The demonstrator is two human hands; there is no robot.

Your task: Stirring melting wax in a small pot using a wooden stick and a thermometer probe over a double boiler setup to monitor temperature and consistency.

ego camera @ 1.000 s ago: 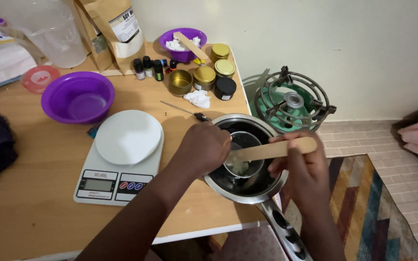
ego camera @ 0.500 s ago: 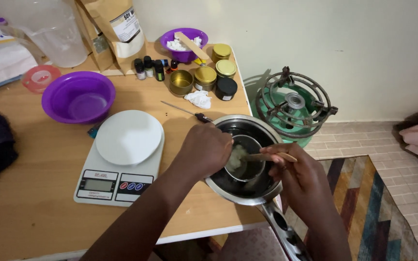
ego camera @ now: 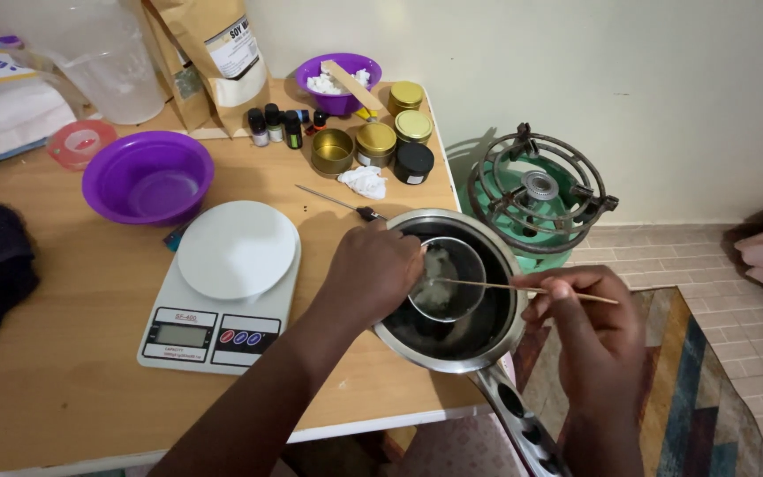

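My left hand (ego camera: pixel 373 269) is closed around the rim of a small metal cup (ego camera: pixel 449 281); this cup sits inside the big steel pot (ego camera: pixel 452 340), and the pot stands at the edge of the wooden table (ego camera: pixel 64 389). Inside the cup I see some pale soft mass, but what it is I cannot tell. My right hand (ego camera: pixel 589 331) is just beside the pot, on the outer side of it; its fingers (ego camera: pixel 551 293) pinch a thin wooden stick (ego camera: pixel 514 287), which goes almost flat across the pot rim, and its tip reaches into the cup, close to my left hand. The pot's handle (ego camera: pixel 523 424) points back toward me, under my right wrist.

To the left of my left hand, just beside my forearm, is a white kitchen scale (ego camera: pixel 227 283) with a round plate; further away from the hand on that side is a purple bowl (ego camera: pixel 147 177). Ahead of my left hand lies a small white lump (ego camera: pixel 364 183); beyond it stand several round tins (ego camera: pixel 377 141), some with gold lids and one black, and a row of little dark bottles (ego camera: pixel 280 126). Ahead of my right hand, off the table, stands a green gas burner (ego camera: pixel 536 199) on the floor.
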